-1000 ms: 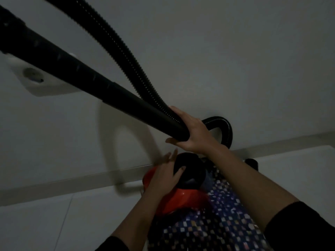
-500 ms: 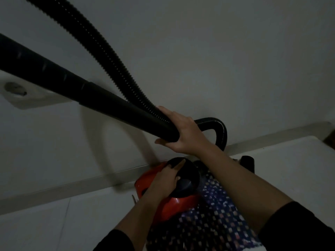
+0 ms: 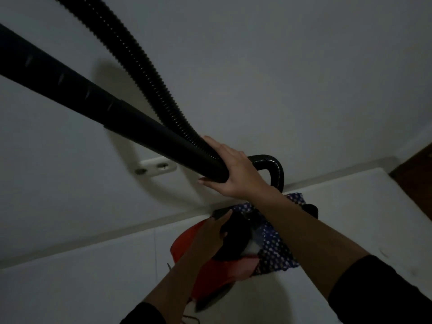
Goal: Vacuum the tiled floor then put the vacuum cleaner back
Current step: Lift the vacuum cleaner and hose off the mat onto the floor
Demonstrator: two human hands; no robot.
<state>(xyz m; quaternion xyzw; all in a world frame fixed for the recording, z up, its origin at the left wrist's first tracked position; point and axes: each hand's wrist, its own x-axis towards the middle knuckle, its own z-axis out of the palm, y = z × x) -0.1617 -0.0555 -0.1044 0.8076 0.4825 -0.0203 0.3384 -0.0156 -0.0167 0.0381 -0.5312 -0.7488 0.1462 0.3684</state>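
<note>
Nearest me, my left hand (image 3: 211,232) is wrapped over the black top of the red vacuum cleaner (image 3: 210,270), which sits on the tiled floor (image 3: 77,272) close to the wall, a spotted cloth (image 3: 275,249) bunched at its right side. Above it, my right hand (image 3: 233,170) is closed around the lower end of the black wand (image 3: 98,101), with the ribbed hose (image 3: 149,76) running alongside and looping down behind my wrist. Over the last second the body has slid toward the skirting and the wall socket (image 3: 155,167) has dropped lower in my view, so I judge I'm parking the machine. The wand is not yet stowed.
</note>
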